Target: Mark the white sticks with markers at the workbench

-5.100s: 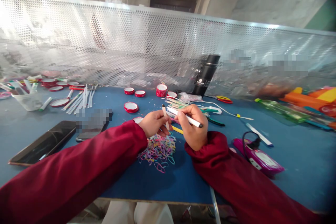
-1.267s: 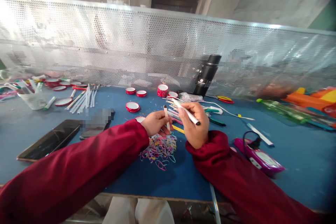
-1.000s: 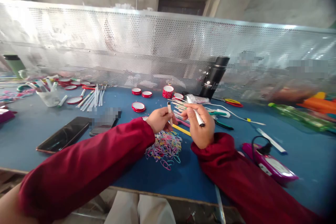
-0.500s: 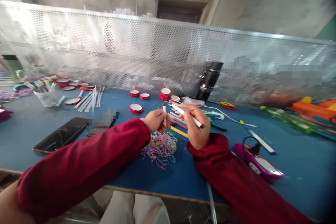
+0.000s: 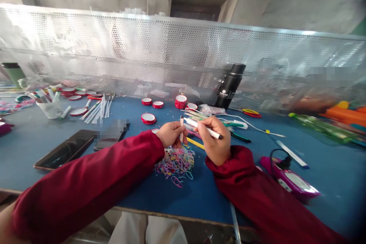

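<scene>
My left hand [image 5: 170,134] pinches a short, flat, pale stick [image 5: 182,126] upright; its top end is dark. In my right hand [image 5: 215,139] is a white marker [image 5: 210,131] with a black end, held like a pen. The marker's other end points at the upper part of the stick and is close to it; whether they touch I cannot tell. Just below my left hand lies a heap of colourful rubber bands [image 5: 175,164]. A yellow stick [image 5: 195,143] and several other sticks lie on the table behind and between the hands.
Phones [image 5: 67,148] lie at left, near a white cup of markers [image 5: 49,108]. Round red-edged tins [image 5: 148,118] stand further back. A black bottle [image 5: 231,85] leans near the perforated metal screen [image 5: 137,53]. At right are a purple power strip [image 5: 291,181] and a green plastic bottle [image 5: 323,126].
The marker in my right hand has come to the stick's upper end, closing the gap between them. The whole view has shifted slightly.
</scene>
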`<move>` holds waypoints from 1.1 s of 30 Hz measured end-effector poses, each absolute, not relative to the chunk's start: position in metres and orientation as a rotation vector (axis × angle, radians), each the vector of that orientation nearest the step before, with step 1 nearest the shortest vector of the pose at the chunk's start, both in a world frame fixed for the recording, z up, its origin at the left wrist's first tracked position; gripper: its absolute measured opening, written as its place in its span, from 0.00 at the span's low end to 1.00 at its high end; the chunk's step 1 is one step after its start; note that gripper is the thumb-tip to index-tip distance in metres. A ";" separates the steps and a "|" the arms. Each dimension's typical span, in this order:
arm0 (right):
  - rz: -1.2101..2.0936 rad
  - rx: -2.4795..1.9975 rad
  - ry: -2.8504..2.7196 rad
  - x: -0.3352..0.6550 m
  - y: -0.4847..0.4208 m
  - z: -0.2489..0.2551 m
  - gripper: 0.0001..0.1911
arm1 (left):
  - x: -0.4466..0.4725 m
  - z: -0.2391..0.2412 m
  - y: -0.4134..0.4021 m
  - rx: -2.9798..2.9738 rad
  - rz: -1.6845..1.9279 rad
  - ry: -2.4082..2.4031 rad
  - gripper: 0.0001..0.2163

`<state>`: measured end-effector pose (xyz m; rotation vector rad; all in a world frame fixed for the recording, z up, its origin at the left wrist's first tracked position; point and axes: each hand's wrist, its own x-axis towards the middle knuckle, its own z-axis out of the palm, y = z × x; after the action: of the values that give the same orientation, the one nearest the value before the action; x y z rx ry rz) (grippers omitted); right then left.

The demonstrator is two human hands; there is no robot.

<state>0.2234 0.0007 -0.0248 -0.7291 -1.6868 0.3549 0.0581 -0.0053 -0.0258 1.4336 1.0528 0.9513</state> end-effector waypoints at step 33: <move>0.334 -0.736 -1.686 0.222 -0.001 -0.023 0.05 | 0.058 -0.024 -0.009 1.520 0.941 1.095 0.10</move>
<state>0.2221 -0.0006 -0.0230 -0.7363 -1.6857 0.3342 0.0578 -0.0090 -0.0244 1.5205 1.0946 0.9413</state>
